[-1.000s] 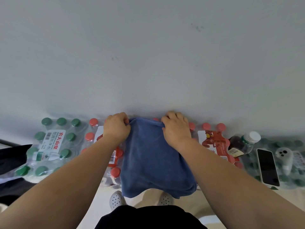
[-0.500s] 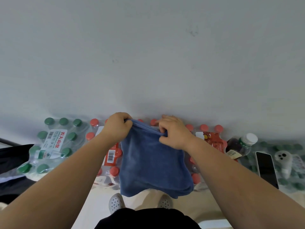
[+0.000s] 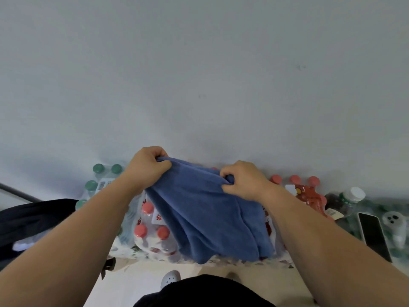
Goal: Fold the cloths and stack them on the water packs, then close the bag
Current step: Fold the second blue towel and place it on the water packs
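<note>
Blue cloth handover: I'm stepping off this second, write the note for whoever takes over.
Left hand grips the far left corner of the blue cloth; right hand pinches its far right edge.
The cloth hangs bunched over the red-capped water packs, not laid flat.
Done: no finished stack visible.
Left: finish the fold, set it on the packs, fold any other cloths, close the bag; the dark item at left may be it.

Soft, even, cool light, only faint shadows, wide-angle bowing at the edges, slight blur toward the right margin.
</note>
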